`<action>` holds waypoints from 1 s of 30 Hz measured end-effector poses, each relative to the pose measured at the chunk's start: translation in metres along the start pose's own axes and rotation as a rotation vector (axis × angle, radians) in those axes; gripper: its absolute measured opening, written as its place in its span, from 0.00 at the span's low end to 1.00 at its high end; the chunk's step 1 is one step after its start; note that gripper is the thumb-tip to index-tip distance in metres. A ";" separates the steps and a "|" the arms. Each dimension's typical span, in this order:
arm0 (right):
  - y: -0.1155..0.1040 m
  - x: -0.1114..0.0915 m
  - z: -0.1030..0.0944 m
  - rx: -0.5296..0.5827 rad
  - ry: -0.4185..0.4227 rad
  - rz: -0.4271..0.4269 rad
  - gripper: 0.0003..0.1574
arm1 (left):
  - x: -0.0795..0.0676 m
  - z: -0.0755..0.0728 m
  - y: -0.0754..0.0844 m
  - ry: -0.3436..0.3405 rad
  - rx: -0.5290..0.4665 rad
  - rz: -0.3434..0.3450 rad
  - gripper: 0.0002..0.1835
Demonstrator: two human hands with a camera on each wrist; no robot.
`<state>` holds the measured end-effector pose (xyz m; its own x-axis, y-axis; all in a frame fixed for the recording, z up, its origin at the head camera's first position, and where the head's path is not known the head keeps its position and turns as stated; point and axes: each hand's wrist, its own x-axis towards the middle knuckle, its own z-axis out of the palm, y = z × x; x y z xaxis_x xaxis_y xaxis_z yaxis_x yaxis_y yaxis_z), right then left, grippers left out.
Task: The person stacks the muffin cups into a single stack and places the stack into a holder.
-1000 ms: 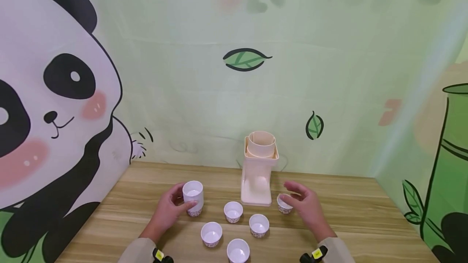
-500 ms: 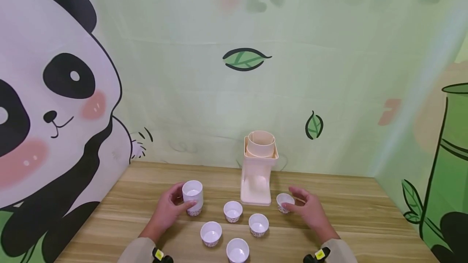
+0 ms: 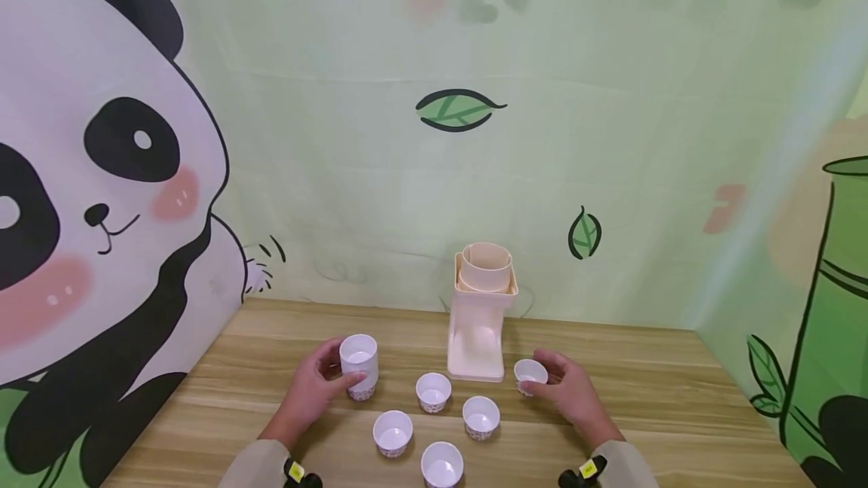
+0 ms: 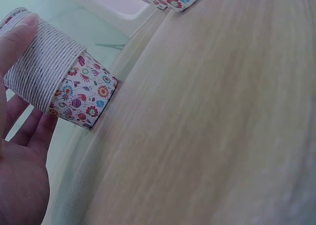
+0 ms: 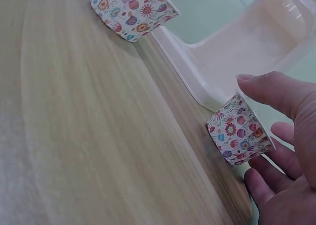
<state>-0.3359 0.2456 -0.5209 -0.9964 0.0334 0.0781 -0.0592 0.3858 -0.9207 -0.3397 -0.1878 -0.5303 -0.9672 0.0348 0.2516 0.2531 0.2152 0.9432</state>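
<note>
A tall stack of nested paper cups (image 3: 358, 354) stands on the left side of the wooden table (image 3: 644, 367). My left hand (image 3: 313, 390) grips it from the left, thumb across the front. In the left wrist view the stack's many rims (image 4: 44, 62) show above a flowered cup bottom. At the right, a single small paper cup (image 3: 530, 371) with a flower print sits upright. My right hand (image 3: 572, 394) holds this cup from its right side; in the right wrist view the thumb lies at the rim of the cup (image 5: 240, 131), with fingers round the other side.
Between the hands several small paper cups (image 3: 481, 419) stand upright and spread apart, the nearest cup (image 3: 442, 465) at the front. Behind them is a pale pink dispenser-like stand (image 3: 475, 356) with a round tube (image 3: 486, 268) on top. A printed cloth backdrop (image 3: 325, 172) rises behind the table.
My right hand has moved from over the single cup to its right side and closed round it. The left hand and its stack have stayed put.
</note>
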 end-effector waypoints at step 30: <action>-0.001 0.001 0.002 -0.107 0.024 0.014 0.43 | 0.001 0.000 -0.002 -0.005 -0.008 0.010 0.34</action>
<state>-0.3372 0.2435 -0.5205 -0.9952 0.0614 0.0758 -0.0369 0.4818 -0.8755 -0.3412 -0.1886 -0.5320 -0.9647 0.0421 0.2599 0.2629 0.2074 0.9423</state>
